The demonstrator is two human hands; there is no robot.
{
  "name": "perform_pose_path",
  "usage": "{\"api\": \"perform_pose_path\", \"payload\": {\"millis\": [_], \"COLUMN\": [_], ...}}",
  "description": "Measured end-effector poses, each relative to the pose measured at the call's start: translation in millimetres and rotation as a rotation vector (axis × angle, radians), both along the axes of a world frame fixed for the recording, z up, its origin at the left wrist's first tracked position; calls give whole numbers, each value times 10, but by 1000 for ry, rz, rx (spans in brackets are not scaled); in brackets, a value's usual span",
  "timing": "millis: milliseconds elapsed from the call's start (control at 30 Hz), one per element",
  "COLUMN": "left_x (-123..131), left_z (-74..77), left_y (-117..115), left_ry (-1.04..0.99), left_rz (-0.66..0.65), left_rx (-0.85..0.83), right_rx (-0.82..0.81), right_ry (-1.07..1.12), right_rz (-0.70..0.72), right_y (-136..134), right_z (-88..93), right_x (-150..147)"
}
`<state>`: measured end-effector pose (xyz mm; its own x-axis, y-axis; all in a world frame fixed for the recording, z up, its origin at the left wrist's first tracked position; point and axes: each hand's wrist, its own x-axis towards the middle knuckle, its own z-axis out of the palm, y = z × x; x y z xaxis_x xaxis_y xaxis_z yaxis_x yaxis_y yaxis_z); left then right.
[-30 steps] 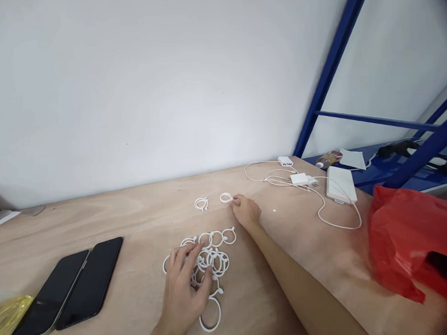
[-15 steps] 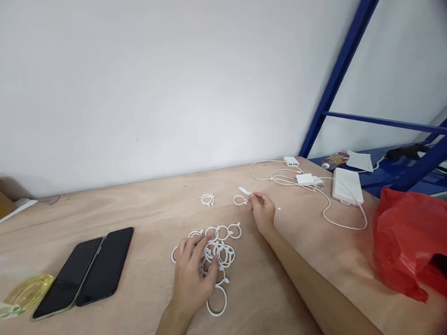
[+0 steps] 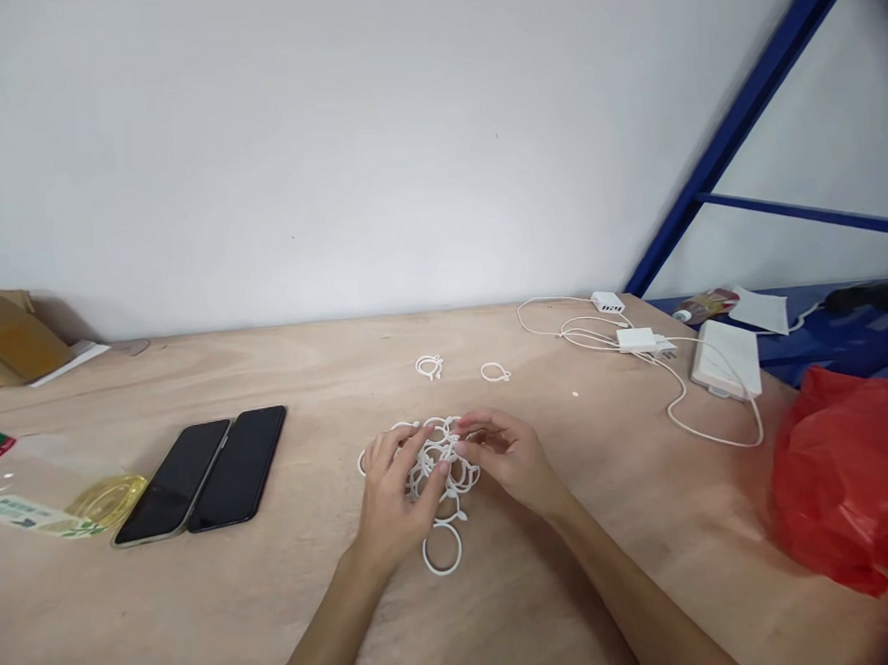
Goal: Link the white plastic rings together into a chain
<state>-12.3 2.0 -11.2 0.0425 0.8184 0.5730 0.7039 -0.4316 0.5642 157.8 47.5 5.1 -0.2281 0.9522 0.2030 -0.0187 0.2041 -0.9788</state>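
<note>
- Many white rings (image 3: pixel 450 453) lie in an overlapping pile on the worktop (image 3: pixel 206 623), between and under the two hands.
- One near ring (image 3: pixel 443 573) lies at the pile's near end, just below the left thumb.
- The left hand (image 3: pixel 413 463) arches over the pile, its thumb well apart from its fingers.
- The right hand (image 3: pixel 461 439) is at the pile's right edge, thumb and forefinger bent close; whether they pinch a ring cannot be told.
- On the left, a clear bag (image 3: pixel 31 471) lies flat beside two phones (image 3: pixel 173 482) (image 3: pixel 239 467); a yellow coil (image 3: pixel 110 501) shows at its right end, in or under it.
- A brown box (image 3: pixel 17 340) stands beyond the bag; its contents are hidden.
- A crumpled red bag (image 3: pixel 845 470) sits at the right; what it holds cannot be told.
- Half a second ago the right hand was beyond the pile, holding a white strip beside the lone ring (image 3: pixel 504 376); now that ring lies free, near a small cluster (image 3: pixel 437 375).
- The view has shifted, showing more of the box and clear bag.
</note>
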Motion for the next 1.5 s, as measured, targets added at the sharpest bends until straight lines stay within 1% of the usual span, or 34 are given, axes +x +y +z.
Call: {"api": "perform_pose_path", "payload": {"millis": [133, 300, 400, 467, 567, 633, 733, 900, 1033, 1167, 1233, 1300, 1367, 1400, 1433, 1500], "left_x": [3, 24, 34, 33, 24, 22, 32, 56, 62, 46, 32, 25, 31, 37, 46, 62], "left_z": [-10, 4, 8, 2, -7, -5, 14, 53, 54, 31, 16, 0, -12, -16, -17, -15], "left_y": [2, -7, -12, -12, -13, -17, -28, -48, -51, -38, -31, -28, -33, -38, -44, -55], "left_ry": [-5, 72, 68, 43, -15, -40, -50, -77, -79, -32, 9, 57, 106, 127, 142, 155], "left_rz": [-24, -51, -69, -81, -97, -113, -146, -179, -175, -106, -61, -25, -4, 2, 4, -3], "left_rx": [-28, 19, 21, 16, 3, -7, -32, -100, -127, -54, 0, 23, 16, 8, 2, -1], "right_rx": [-19, -101, -153, -169, -152, -124, -90, -47, -19, -31, -11, 46, 133, 174, 190, 164], "right_ry": [64, 125, 156, 155, 96, 54, 12, -24, -22, -21, -46, -124, -274, -369, -465, -627], "right_rz": [24, 16, 15, 42, 116, 139, 116, 86, 64, 82, 3, -184, -393, -468, -519, -551], "right_y": [-26, -45, -51, -53, -57, -60, -71, -93, -105, -70, -5, 95, 214, 275, 334, 439], "right_z": [11, -6, -13, -8, 18, 41, 57, 27, 26, 32, 0, -68, -165, -216, -264, -336], "right_x": [-37, -81, -108, -115, -113, -109, -107, -121, -138, -130, -81, 19, 157, 229, 294, 386]}}
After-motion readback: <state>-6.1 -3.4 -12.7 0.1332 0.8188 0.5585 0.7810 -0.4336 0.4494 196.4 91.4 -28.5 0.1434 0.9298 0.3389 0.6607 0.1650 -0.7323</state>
